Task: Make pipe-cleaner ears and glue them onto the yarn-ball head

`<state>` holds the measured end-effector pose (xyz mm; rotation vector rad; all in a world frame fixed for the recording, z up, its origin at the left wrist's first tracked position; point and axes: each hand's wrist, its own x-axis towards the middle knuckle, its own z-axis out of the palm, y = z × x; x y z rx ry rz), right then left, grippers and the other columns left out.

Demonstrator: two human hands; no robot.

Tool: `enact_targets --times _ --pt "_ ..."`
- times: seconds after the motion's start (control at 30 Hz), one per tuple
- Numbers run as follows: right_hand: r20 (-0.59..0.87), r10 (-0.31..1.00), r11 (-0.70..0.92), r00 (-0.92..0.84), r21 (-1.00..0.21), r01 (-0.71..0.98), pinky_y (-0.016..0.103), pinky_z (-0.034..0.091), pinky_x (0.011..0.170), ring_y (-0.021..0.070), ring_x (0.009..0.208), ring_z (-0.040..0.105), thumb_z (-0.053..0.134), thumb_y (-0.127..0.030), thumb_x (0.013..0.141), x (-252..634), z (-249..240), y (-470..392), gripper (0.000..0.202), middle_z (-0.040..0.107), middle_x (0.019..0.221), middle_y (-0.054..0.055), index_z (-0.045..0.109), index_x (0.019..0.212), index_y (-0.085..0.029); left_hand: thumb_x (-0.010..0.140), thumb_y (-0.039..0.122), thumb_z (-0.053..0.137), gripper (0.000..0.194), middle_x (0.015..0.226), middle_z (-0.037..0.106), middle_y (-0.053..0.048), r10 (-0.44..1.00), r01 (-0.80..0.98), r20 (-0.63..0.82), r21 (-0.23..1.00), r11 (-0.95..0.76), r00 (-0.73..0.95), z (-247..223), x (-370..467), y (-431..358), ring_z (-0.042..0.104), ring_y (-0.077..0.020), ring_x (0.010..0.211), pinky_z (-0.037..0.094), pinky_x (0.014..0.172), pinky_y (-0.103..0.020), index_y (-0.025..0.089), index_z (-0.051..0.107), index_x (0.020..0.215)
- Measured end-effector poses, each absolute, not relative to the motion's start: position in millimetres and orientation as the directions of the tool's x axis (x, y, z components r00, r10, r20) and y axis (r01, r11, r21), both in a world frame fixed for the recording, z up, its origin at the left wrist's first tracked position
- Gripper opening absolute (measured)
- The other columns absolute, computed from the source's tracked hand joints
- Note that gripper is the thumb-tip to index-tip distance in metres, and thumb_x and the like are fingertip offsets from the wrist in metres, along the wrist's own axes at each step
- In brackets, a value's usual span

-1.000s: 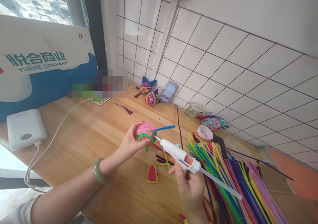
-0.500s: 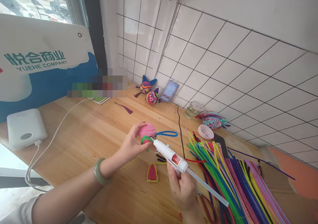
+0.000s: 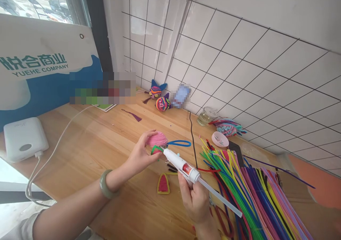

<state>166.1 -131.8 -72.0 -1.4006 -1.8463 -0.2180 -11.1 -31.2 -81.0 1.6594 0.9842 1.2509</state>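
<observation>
My left hand (image 3: pixel 145 151) is closed around a pink pipe-cleaner piece (image 3: pixel 157 139) that has a green bent edge (image 3: pixel 155 148) and a blue loop (image 3: pixel 181 143) sticking out to the right. In my right hand (image 3: pixel 194 195) is a white glue gun (image 3: pixel 177 161), its clear glue stick (image 3: pixel 222 199) poking out of the back. The gun's nozzle meets the green edge near my left fingertips; whether glue comes out is too small to tell. Just below on the table lies a red arch-shaped piece (image 3: pixel 163 184) with a yellow border.
Bundles of coloured pipe cleaners (image 3: pixel 239 183) cover the right side, with scissors (image 3: pixel 225 218) beside them. Along the wall stand finished fish-like figures (image 3: pixel 162 103), a glass jar (image 3: pixel 206 116) and a pink dish (image 3: pixel 220 139). A purple tassel (image 3: pixel 135 117) and white power bank (image 3: pixel 25 139) lie left.
The view has shifted slightly. Both hands keep nearly the same pose, with the glue gun's nozzle still at the green edge.
</observation>
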Motion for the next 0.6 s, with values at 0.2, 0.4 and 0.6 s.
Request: enact_targets --times 0.2,0.4,0.6 --pt "0.655 0.752 0.365 -0.076 -0.317 0.875 0.030 0.051 0.063 0.0217 0.074 0.064 0.050 -0.023 0.085 165.0 -71.5 -132.1 0.026 0.068 0.086 0.013 0.055 0.107 -0.011 0.064 0.017 0.066 0.058 0.129 0.042 -0.011 0.931 0.072 0.308 0.942 -0.327 0.197 -79.7 -10.2 -32.0 0.039 -0.0261 0.120 0.028 0.102 -0.042 0.021 0.045 0.118" --pt "0.658 0.749 0.364 -0.082 -0.305 0.880 0.030 0.050 0.062 0.0214 0.073 0.064 0.050 -0.023 0.085 165.1 -70.1 -132.2 0.028 0.068 0.087 0.014 0.053 0.109 -0.009 0.064 0.015 0.066 0.059 0.130 0.042 -0.012 0.933 0.065 0.299 0.946 -0.317 0.200 -80.9 -9.8 -32.0 0.040 -0.0264 0.119 0.030 0.101 -0.042 0.020 0.044 0.118" --pt "0.662 0.745 0.363 -0.086 -0.295 0.884 0.030 0.051 0.063 0.0216 0.075 0.065 0.049 -0.025 0.085 166.2 -71.0 -132.3 0.028 0.068 0.088 0.014 0.053 0.108 -0.009 0.063 0.016 0.066 0.059 0.130 0.042 -0.011 0.938 0.060 0.289 0.950 -0.305 0.190 -81.0 -9.2 -32.2 0.041 -0.0274 0.119 0.031 0.100 -0.042 0.021 0.045 0.118"
